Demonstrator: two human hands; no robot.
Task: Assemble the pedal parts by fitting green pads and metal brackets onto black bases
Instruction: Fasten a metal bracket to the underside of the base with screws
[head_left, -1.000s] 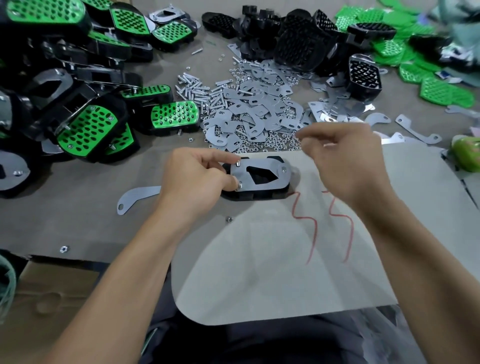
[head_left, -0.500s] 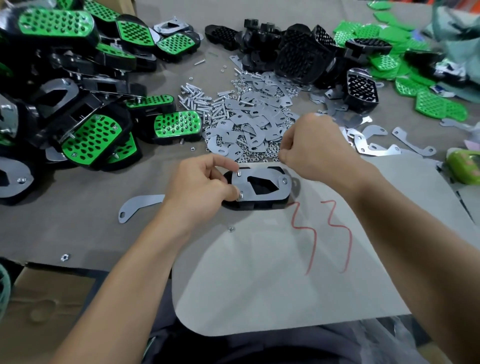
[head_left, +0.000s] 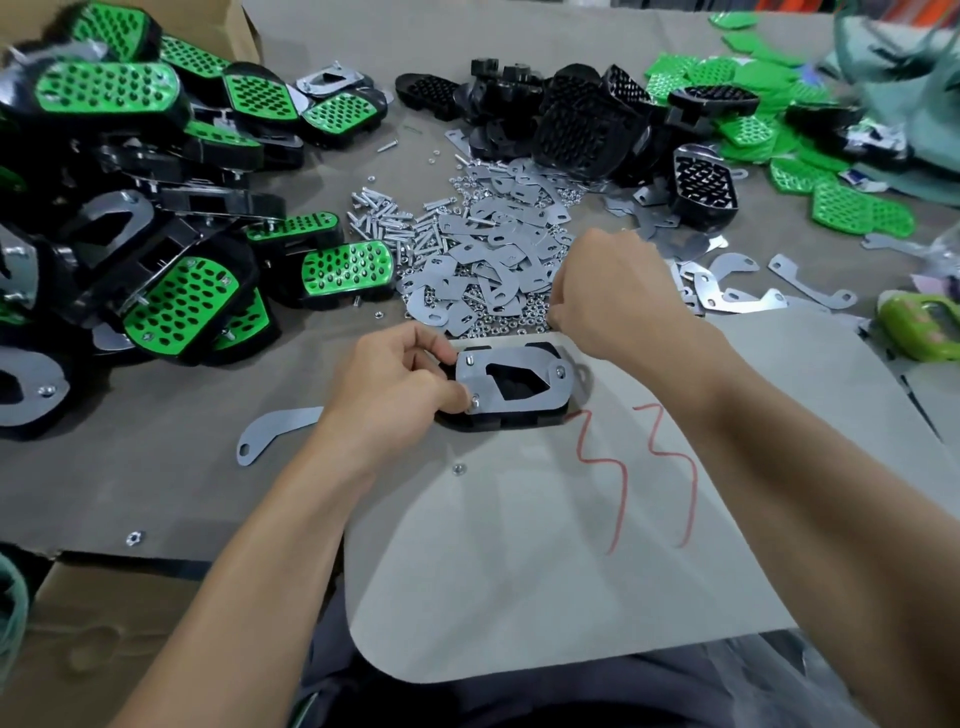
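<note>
One view, from the head. A grey-brown table (head_left: 156, 467) carries a pale sheet (head_left: 519, 597) marked in red. One black base (head_left: 493, 422) lies at the sheet's far edge, with one bracket (head_left: 530, 402) on top and three screw heads showing. The left hand (head_left: 395, 395) pinches the base's left end. The right hand (head_left: 608, 291) curls over the nuts (head_left: 509, 322); I cannot tell if it holds one. Many pedals (head_left: 176, 306) heap at left, and pads (head_left: 841, 208) lie far right. One strip (head_left: 275, 428) lies beside the left wrist.
</note>
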